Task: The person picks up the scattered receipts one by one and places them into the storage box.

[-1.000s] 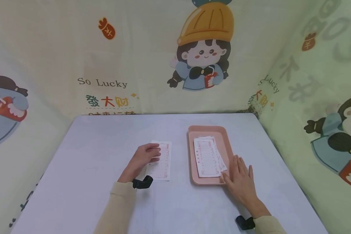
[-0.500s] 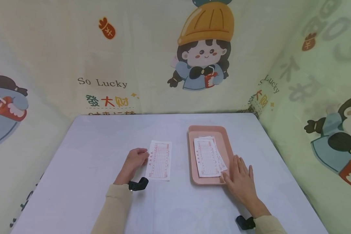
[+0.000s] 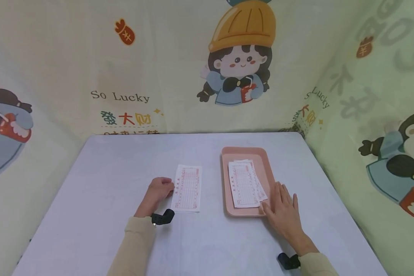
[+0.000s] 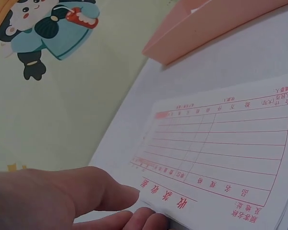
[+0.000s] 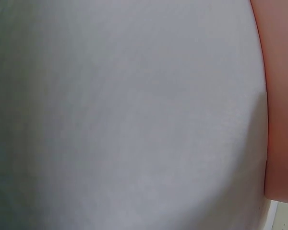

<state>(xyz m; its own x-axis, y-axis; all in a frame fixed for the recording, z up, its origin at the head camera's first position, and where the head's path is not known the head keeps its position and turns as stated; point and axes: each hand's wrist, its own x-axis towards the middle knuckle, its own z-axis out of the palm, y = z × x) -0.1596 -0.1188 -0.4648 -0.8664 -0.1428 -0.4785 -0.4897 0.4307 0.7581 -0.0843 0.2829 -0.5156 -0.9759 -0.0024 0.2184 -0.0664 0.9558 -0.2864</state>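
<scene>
In the head view, a stack of white receipt slips [image 3: 188, 188] with red print lies flat left of the tray. My left hand [image 3: 156, 191] is at the stack's left edge, its fingers loosely bent. Up close, the thumb [image 4: 120, 196] and the fingertips below it lie at the edge of the top slip [image 4: 216, 148], with no clear pinch visible. My right hand [image 3: 284, 212] rests with straight fingers against the right side of a pink tray [image 3: 229, 153]. Inside the tray are several overlapping slips [image 3: 245, 186], slightly fanned.
A white table [image 3: 207, 245] bears everything, with its far edge near a cartoon-printed cloth wall [image 3: 179, 76]. Similar cloth stands at left and right. A black camera [image 3: 163, 217] sits on the left wrist, another black camera [image 3: 288, 261] on the right.
My left hand has drawn back leftward from over the slips to the stack's left edge, then stayed there. The right hand and the tray keep their places.
</scene>
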